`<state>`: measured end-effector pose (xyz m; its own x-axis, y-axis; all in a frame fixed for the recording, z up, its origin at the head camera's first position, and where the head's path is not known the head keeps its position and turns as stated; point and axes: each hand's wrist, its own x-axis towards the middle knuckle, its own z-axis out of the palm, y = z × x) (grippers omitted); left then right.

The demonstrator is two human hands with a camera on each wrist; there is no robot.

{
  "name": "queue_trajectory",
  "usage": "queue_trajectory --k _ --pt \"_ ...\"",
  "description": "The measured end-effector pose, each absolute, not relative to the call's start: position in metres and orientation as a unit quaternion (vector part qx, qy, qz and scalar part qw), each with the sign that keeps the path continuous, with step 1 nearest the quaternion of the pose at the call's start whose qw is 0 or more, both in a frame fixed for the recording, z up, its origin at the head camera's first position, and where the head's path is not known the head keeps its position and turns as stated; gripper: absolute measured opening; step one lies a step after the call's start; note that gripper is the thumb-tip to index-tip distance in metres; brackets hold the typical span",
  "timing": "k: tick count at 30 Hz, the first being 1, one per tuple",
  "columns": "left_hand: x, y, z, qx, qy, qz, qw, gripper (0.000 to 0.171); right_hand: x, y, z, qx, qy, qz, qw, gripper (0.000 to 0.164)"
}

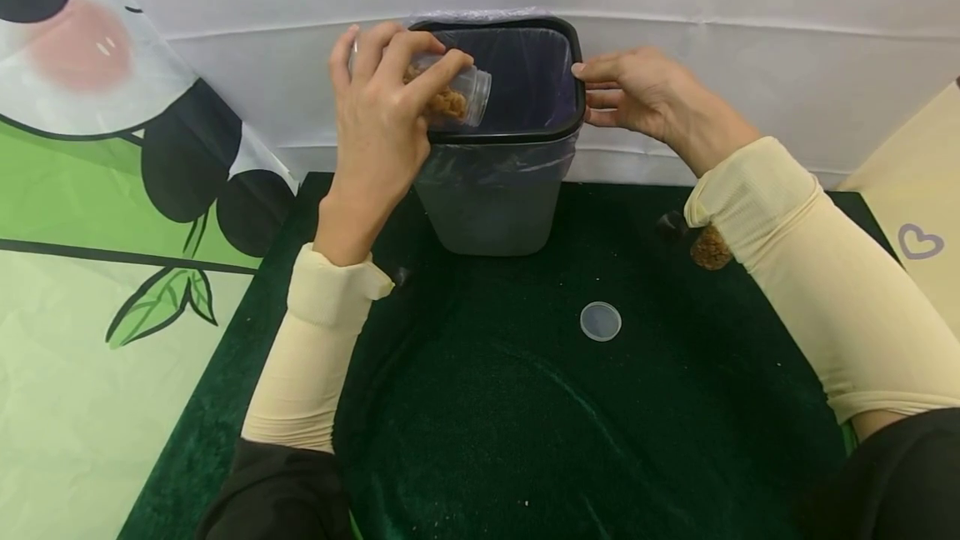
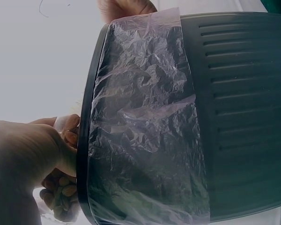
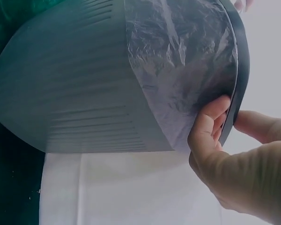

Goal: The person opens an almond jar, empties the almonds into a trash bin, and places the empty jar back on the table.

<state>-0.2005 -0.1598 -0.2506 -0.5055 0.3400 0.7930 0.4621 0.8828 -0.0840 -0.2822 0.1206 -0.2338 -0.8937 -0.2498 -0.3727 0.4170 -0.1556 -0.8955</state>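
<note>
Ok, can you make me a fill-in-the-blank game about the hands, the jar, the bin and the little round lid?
1. The clear jar is held in the person's ____ hand.
2. The right hand pinches the rim of the bin, and that rim is coloured ____.
3. The round lid lies on a cloth whose colour is dark ____.

Missing words: left; black; green.
</note>
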Motion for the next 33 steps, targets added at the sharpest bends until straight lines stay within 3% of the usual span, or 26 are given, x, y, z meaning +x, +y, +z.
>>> queue_trajectory --k 24,33 --pt "-0.1959 -0.1596 -0.2421 -0.235 -0.873 -0.022 0.428 0.039 -0.2827 0.1177 -0.2307 0.056 0.618 -0.752 0.222 0.023" --pt "-0.1946 -0.1592 -0.2421 -0.236 -0.882 -0.017 0.407 0.039 -0.2813 0.1169 -0.2324 0.053 0.628 -0.744 0.224 0.028"
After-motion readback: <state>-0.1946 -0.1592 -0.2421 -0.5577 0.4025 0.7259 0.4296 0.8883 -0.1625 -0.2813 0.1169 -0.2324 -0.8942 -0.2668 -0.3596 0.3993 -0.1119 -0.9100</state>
